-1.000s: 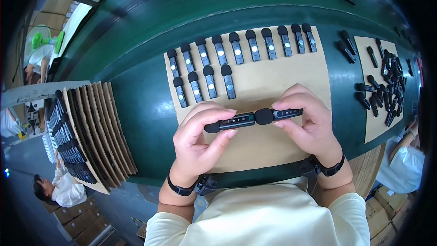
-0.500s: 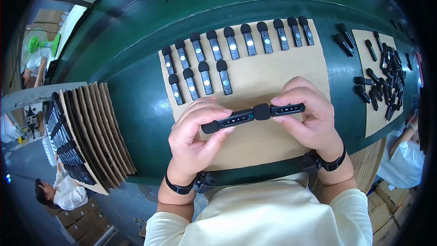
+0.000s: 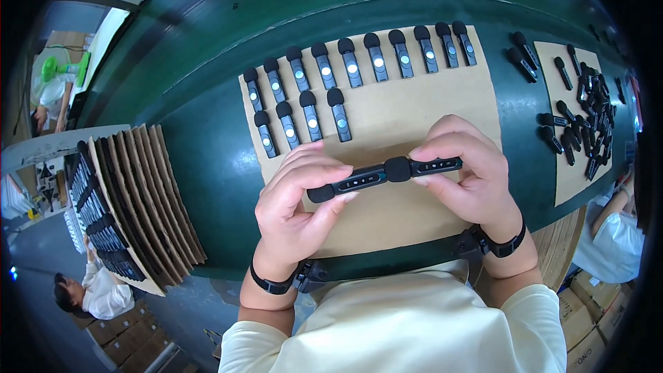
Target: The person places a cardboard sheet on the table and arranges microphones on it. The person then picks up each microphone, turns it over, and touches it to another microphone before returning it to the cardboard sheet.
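Observation:
My left hand (image 3: 293, 204) pinches a small black wireless clip-on microphone (image 3: 360, 180) with a foam windscreen at its left end. A second microphone (image 3: 436, 166) of the same kind is gripped between thumb and fingers of my right hand (image 3: 469, 169). Both are held end to end above a cardboard sheet (image 3: 421, 114), the right one's foam tip against the left one's body. On the sheet beyond my hands lie two rows of similar microphones (image 3: 378, 59), foam ends pointing away, most with a pale round spot.
At the right, a second cardboard sheet (image 3: 563, 193) carries a loose heap of microphones (image 3: 594, 114), with a few beside it on the green table (image 3: 207, 186). Loaded cardboard sheets (image 3: 148, 200) stand stacked at the left. Co-workers (image 3: 100, 290) are at the edges of view.
The view has shifted very slightly. Both hands keep their hold on the two microphones in nearly the same place.

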A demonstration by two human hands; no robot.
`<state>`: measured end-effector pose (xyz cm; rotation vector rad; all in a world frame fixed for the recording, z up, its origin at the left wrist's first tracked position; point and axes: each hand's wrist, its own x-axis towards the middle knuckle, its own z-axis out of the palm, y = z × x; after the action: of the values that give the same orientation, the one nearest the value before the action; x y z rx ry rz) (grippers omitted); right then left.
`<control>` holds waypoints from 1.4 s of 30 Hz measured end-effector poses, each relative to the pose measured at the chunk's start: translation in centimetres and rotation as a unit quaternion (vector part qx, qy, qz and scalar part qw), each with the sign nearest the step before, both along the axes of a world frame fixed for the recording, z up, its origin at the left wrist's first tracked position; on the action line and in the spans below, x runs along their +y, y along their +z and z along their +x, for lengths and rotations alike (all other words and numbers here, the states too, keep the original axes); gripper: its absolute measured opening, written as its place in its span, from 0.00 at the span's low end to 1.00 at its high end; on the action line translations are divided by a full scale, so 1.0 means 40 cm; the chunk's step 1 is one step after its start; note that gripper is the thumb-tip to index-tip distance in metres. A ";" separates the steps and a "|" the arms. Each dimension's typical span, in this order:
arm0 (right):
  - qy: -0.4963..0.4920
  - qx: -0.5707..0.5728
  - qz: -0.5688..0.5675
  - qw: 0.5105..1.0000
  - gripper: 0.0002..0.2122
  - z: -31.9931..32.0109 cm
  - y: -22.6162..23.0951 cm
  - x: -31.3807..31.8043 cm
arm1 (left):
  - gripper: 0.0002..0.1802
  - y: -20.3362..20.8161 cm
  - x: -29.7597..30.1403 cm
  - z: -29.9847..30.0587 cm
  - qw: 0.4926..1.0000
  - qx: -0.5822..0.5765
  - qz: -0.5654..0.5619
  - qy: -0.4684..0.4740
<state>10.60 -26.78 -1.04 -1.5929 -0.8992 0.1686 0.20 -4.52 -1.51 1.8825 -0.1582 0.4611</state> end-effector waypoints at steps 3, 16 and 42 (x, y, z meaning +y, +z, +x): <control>-0.005 -0.002 0.006 1.000 0.14 -0.001 0.000 0.001 | 0.15 0.003 -0.001 -0.002 1.000 0.006 -0.001 0.001; -0.024 0.110 0.121 0.986 0.13 -0.015 -0.006 0.016 | 0.16 0.017 -0.013 0.007 0.997 0.027 0.078 0.000; -0.013 -0.097 -0.008 0.995 0.17 -0.026 -0.025 0.040 | 0.17 0.004 -0.060 0.024 0.997 -0.027 0.064 -0.029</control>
<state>9.54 -25.18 -2.04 -1.6549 -1.0280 0.0035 1.14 -6.92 -1.34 1.9866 -0.2837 0.4711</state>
